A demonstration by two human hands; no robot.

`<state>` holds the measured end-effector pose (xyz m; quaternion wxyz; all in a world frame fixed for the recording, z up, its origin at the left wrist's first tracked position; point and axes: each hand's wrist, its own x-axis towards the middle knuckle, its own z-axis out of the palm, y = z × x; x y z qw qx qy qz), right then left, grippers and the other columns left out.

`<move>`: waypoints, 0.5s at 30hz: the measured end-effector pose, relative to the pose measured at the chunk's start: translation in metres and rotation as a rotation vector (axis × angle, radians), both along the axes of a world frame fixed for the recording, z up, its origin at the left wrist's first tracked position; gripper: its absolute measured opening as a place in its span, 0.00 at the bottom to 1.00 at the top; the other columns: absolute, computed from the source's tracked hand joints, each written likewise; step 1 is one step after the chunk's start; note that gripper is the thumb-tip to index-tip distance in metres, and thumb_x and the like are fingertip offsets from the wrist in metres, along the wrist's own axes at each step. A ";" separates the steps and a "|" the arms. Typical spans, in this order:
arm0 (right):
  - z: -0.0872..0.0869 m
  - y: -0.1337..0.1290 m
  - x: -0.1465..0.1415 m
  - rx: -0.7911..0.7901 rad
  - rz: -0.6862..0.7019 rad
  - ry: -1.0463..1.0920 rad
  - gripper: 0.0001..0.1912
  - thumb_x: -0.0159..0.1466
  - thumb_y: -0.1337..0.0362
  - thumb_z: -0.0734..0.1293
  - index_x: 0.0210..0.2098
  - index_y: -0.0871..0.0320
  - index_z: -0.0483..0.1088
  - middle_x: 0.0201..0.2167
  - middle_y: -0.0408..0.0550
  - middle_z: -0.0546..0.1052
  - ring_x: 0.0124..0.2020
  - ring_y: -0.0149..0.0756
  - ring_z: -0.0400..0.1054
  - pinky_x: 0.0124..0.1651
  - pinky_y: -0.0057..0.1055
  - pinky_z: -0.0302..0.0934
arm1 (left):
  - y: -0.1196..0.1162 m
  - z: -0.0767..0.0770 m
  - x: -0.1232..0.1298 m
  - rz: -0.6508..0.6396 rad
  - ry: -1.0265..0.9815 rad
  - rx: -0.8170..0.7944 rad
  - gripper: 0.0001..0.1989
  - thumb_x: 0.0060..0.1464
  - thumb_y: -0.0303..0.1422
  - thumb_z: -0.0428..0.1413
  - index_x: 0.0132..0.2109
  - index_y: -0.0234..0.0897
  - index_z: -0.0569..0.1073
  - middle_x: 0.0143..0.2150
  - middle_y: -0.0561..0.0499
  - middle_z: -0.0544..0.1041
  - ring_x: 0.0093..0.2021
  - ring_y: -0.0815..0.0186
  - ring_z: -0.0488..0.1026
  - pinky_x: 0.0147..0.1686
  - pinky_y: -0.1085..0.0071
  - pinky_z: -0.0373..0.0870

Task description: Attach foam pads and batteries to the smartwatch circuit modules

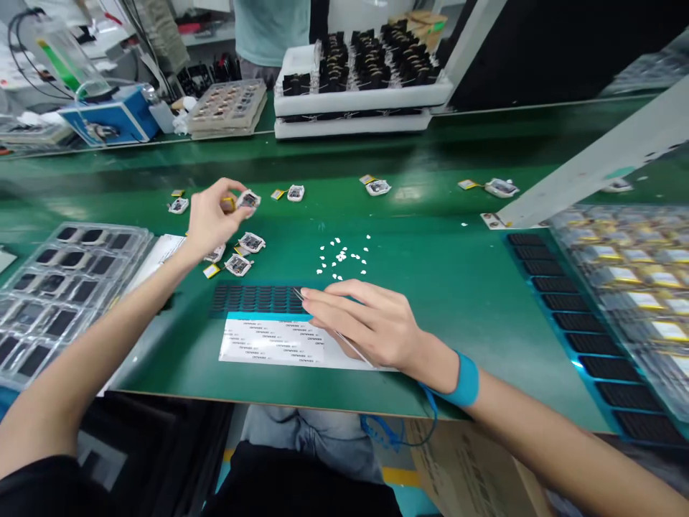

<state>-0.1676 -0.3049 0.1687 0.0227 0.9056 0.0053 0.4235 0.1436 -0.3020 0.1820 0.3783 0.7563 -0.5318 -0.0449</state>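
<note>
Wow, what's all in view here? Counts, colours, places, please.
workbench: one, green, middle
held unit: one, white-rimmed, left of centre
similar units: at least seven, white-rimmed, on bench
tweezers: one pair, silver, centre
small bits: over a dozen, white, centre
strip sheet: one, black on blue, centre
printed sheet: one, white, front centre
clear tray: one or more, left
pad strip: one, black on blue, right
packs: many, silver and yellow, far right
foam trays: two, white, back centre
tray stack: one, beige, back left
machine: one, blue, back left
posts: two, white, upper right
carton: one, brown, below bench
person: one, pale top, back
wristband: one, blue, right wrist
left hand: one, bare, holding unit
right hand: one, bare, holding tweezers
</note>
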 end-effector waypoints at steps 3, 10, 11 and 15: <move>0.001 0.001 0.001 -0.013 0.006 0.010 0.07 0.70 0.68 0.66 0.43 0.62 0.76 0.44 0.45 0.82 0.39 0.32 0.74 0.36 0.29 0.71 | -0.019 -0.003 0.051 0.098 -0.107 0.167 0.10 0.48 0.36 0.65 0.37 0.36 0.78 0.35 0.48 0.80 0.42 0.54 0.75 0.47 0.59 0.70; -0.001 0.003 0.004 -0.026 0.025 -0.015 0.09 0.71 0.67 0.64 0.43 0.62 0.77 0.43 0.45 0.82 0.39 0.33 0.73 0.37 0.30 0.71 | 0.006 -0.005 0.115 0.216 -0.237 0.214 0.17 0.63 0.39 0.59 0.55 0.36 0.72 0.57 0.44 0.72 0.57 0.55 0.71 0.57 0.51 0.69; -0.001 0.003 0.004 -0.032 0.028 -0.014 0.09 0.71 0.67 0.64 0.43 0.62 0.77 0.43 0.45 0.82 0.39 0.33 0.73 0.37 0.30 0.71 | 0.010 -0.004 0.121 0.233 -0.260 0.258 0.17 0.63 0.38 0.59 0.56 0.36 0.72 0.57 0.44 0.73 0.56 0.55 0.72 0.55 0.52 0.70; 0.000 0.003 0.004 -0.052 0.040 -0.025 0.08 0.69 0.67 0.67 0.42 0.64 0.77 0.44 0.46 0.82 0.38 0.35 0.74 0.36 0.30 0.71 | 0.021 0.002 0.131 0.267 -0.349 0.420 0.16 0.63 0.37 0.59 0.55 0.34 0.73 0.55 0.44 0.74 0.53 0.55 0.74 0.53 0.52 0.73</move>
